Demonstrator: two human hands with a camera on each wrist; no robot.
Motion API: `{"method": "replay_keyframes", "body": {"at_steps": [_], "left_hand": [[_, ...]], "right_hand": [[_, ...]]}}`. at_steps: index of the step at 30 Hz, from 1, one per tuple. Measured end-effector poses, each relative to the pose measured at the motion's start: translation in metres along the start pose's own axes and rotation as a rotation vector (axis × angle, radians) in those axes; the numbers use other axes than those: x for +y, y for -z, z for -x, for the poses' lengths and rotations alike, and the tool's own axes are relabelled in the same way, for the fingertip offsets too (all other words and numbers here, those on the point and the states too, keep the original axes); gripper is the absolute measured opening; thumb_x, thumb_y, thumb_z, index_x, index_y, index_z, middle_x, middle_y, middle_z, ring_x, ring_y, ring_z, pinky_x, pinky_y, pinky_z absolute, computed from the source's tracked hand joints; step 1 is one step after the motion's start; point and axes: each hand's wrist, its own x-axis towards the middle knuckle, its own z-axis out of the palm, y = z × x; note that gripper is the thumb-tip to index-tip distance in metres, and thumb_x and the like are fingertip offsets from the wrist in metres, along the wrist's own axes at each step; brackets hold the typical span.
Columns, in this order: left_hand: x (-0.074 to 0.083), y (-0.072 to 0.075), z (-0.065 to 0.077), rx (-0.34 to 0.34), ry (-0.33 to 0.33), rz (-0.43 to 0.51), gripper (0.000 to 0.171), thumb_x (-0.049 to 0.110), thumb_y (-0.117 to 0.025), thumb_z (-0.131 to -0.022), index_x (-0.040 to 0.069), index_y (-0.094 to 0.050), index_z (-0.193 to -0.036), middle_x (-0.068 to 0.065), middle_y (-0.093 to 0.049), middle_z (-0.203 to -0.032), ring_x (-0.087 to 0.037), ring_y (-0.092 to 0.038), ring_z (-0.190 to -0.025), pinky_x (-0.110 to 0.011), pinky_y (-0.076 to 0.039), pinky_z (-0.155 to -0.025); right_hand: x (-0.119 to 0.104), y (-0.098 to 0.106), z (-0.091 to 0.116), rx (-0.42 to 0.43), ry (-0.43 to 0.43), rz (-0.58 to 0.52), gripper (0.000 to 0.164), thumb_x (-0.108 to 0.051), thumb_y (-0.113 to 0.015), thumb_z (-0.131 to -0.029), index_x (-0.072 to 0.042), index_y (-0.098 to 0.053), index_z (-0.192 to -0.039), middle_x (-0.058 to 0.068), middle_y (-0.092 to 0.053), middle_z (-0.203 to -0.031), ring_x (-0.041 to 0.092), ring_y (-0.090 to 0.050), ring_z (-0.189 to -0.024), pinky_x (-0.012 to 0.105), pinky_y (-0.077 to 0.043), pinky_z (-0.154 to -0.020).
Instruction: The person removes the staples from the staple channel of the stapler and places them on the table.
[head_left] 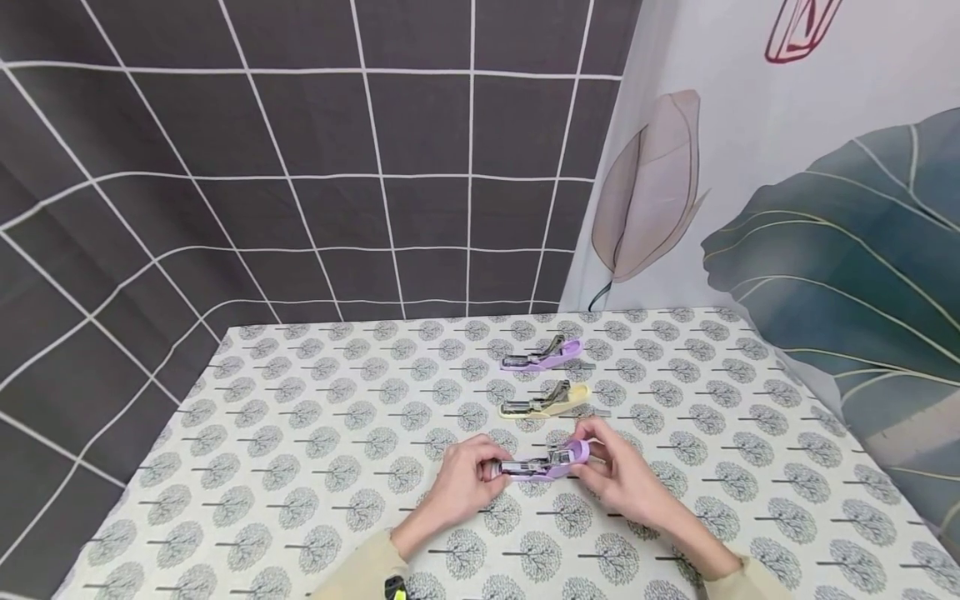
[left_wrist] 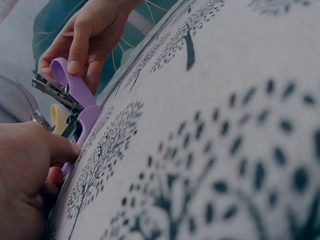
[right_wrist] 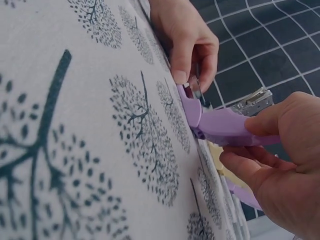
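Observation:
Both hands hold a purple stapler (head_left: 537, 476), folded wide open with its metal inner parts showing, just over or on the tablecloth. My left hand (head_left: 467, 478) pinches the left end, thumb on the near side. On the right end, my right hand (head_left: 622, 477) grips the purple cover (right_wrist: 225, 129) between thumb and fingers. In the left wrist view the stapler's metal arm (left_wrist: 55, 91) stands out beside the purple cover. Behind it lies a yellow stapler (head_left: 576, 395), also opened out. Farther back lies a second purple stapler (head_left: 567, 351), opened likewise.
A pale tablecloth (head_left: 292, 508) with grey tree prints covers the table. Small grey strips (head_left: 600, 413) lie by the right ends of the two rear staplers. A dark gridded curtain (head_left: 420, 208) hangs behind, and a leaf-printed cloth (head_left: 750, 167) hangs at right.

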Motion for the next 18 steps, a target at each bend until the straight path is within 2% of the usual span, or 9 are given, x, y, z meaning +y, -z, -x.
{"method": "replay_keyframes", "body": {"at_steps": [3, 10, 18], "left_hand": [[0.0, 0.0, 0.0, -0.003, -0.003, 0.002, 0.026, -0.009, -0.081, -0.074, 0.004, -0.075, -0.095, 0.004, -0.065, -0.087, -0.002, -0.048, -0.061, -0.016, -0.042, -0.05], [-0.001, 0.0, 0.0, -0.007, -0.003, 0.0, 0.025, -0.008, -0.081, -0.074, 0.004, -0.075, -0.095, 0.004, -0.065, -0.086, 0.0, -0.047, -0.06, -0.016, -0.042, -0.05], [0.0, 0.001, 0.0, -0.012, 0.004, -0.012, 0.025, -0.007, -0.081, -0.074, 0.005, -0.075, -0.095, 0.006, -0.064, -0.085, 0.0, -0.047, -0.06, -0.016, -0.042, -0.05]], "right_hand": [[0.002, 0.002, 0.003, 0.007, -0.018, -0.025, 0.034, 0.017, -0.063, -0.084, -0.002, -0.049, -0.109, 0.021, -0.058, -0.108, 0.028, -0.068, -0.097, 0.03, -0.056, -0.081], [0.005, 0.007, 0.01, 0.003, -0.131, -0.099, 0.032, 0.011, -0.065, -0.085, -0.002, -0.048, -0.109, 0.021, -0.058, -0.104, 0.027, -0.067, -0.088, 0.029, -0.057, -0.062], [0.006, 0.01, 0.013, 0.009, -0.223, -0.156, 0.031, 0.011, -0.066, -0.084, 0.002, -0.048, -0.108, 0.022, -0.058, -0.102, 0.03, -0.065, -0.082, 0.026, -0.054, -0.057]]}}
